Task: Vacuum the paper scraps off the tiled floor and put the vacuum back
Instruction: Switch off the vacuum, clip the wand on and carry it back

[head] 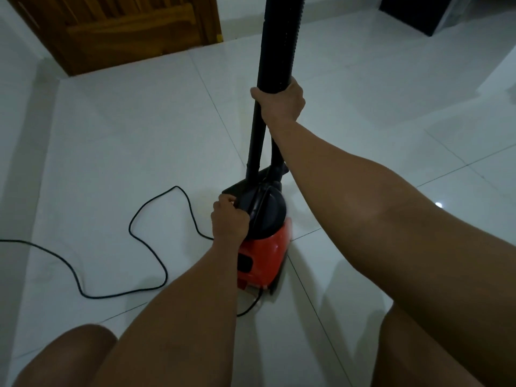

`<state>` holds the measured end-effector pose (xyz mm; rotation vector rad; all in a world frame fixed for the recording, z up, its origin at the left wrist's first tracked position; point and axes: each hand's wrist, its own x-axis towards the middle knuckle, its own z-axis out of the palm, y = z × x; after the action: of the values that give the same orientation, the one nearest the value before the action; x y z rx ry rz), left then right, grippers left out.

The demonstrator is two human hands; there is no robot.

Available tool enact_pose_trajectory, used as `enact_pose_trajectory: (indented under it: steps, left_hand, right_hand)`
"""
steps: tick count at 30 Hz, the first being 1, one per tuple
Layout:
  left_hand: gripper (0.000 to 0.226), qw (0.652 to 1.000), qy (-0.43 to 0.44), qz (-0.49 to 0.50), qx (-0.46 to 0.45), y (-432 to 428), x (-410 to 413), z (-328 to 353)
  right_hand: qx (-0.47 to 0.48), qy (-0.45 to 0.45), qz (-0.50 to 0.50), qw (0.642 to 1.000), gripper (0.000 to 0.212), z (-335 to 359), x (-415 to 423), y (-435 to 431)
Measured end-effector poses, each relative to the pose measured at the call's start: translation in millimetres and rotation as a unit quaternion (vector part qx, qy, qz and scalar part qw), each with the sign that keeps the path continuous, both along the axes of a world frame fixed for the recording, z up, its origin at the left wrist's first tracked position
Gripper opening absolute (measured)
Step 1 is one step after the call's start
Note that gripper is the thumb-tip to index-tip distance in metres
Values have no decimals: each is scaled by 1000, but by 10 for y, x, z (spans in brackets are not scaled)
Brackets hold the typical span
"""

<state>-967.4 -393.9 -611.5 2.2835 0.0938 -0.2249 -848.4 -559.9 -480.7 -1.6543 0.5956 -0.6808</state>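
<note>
Red-orange plastic body, black round top — one vacuum (pixel 265 247) standing on the white tiled floor (pixel 125 135), near frame centre. Two black tubes (pixel 275 51) rise from it toward 12 o'clock. Right hand (pixel 282 103) wrapped around the thicker upper tube, fingers closed tight on it. Left hand (pixel 229 217) at the vacuum's 9 o'clock side, fingers curled on the black carry handle (pixel 258 203). One black power cord (pixel 156 247) loops across the tiles toward 9 o'clock. One wooden door (pixel 125 32) at 11 o'clock. No paper scraps visible.
</note>
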Motion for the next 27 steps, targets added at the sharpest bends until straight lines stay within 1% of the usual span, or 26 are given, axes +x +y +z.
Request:
enact_pose_trajectory:
  steps: [2, 3, 5, 6, 7, 10, 12, 17, 24, 27]
  left_hand:
    - [30, 999, -12, 31, -13, 98, -85, -98]
    - [29, 999, -11, 34, -4, 156, -112, -131]
    - [34, 998, 24, 6, 52, 301, -159, -190]
    - [45, 995, 54, -25, 80, 374, -194, -228]
    - [60, 991, 83, -61, 88, 445, -233, -267]
    - [104, 977, 130, -156, 61, 607, -261, -282]
    - [118, 970, 127, -200, 57, 695, -198, -289]
    - [120, 962, 96, -246, 72, 787, -83, -311]
    - [119, 960, 103, -251, 75, 768, -66, -293]
    - [120, 960, 94, -246, 93, 757, -62, -308]
  right_hand:
    - [-6, -3, 0, 1000, 44, -24, 0, 22]
    - [-11, -2, -2, 1000, 44, -27, -6, 45]
    - [-28, 0, -4, 1000, 45, -29, -15, 107]
    - [-42, 1, -4, 999, 45, -38, -12, 133]
    - [-55, 2, -6, 998, 44, -46, -8, 151]
    - [-80, 9, -19, 997, 44, -39, 2, 200]
    - [-84, 15, -19, 996, 45, -52, 9, 220]
    - [-58, 10, -10, 998, 48, -89, 16, 195]
    - [-42, 4, -7, 999, 46, -99, 26, 195]
    - [-46, 2, -8, 999, 46, -106, 21, 184]
